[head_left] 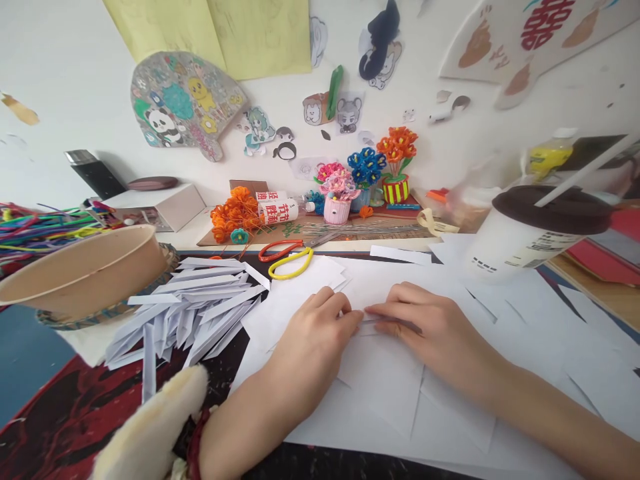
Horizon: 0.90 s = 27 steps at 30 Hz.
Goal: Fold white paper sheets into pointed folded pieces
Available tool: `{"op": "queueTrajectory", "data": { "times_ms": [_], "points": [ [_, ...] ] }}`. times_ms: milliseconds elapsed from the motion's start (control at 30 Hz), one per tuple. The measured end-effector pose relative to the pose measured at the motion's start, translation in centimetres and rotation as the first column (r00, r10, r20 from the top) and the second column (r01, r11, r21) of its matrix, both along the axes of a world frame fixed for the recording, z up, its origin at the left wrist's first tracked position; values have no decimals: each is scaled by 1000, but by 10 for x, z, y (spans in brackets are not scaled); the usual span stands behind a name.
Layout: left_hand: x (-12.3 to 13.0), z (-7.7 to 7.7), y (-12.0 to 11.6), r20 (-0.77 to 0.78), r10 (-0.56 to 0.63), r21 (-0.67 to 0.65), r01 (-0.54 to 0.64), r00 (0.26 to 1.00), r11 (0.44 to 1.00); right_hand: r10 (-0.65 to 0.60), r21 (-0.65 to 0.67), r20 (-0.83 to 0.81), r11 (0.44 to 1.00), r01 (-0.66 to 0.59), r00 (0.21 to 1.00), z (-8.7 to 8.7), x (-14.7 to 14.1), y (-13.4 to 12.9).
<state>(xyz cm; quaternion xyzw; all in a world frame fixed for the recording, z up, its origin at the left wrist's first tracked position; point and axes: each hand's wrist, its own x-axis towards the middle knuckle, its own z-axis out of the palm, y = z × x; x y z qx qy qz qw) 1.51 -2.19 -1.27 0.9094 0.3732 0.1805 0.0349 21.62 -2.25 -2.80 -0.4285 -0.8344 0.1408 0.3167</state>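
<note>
Between my fingertips is a narrow folded strip of white paper [369,327], mostly covered by the fingers. My left hand [320,337] is closed, with thumb and forefinger pinching the strip's left end. From the other side my right hand [433,327] pinches its right end with thumb and forefinger. Both hands rest over loose white paper sheets [385,380] spread on the table. Left of my left hand lies a heap of folded paper strips [190,300]. Scissors [295,257] with one red and one yellow handle lie just beyond the sheets.
A beige oval bowl [85,273] stands at the left. A white cup [520,233] with a dark lid and straw stands right on the sheets. Along the wall are craft flower pots [337,208] and orange flowers [235,213]. A plush white piece [155,427] is near my left wrist.
</note>
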Motion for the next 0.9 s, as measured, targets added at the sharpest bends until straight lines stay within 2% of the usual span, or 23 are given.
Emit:
{"op": "queueTrajectory", "data": {
  "times_ms": [533, 900],
  "points": [
    [-1, 4, 1, -50, -46, 24, 48, 998, 999, 54, 204, 119, 976, -78, 991, 0, -1, -2],
    [2, 10, -2, -160, -34, 61, 44, 987, 997, 77, 227, 113, 968, -102, 991, -2, -3, -3]
  ]
}}
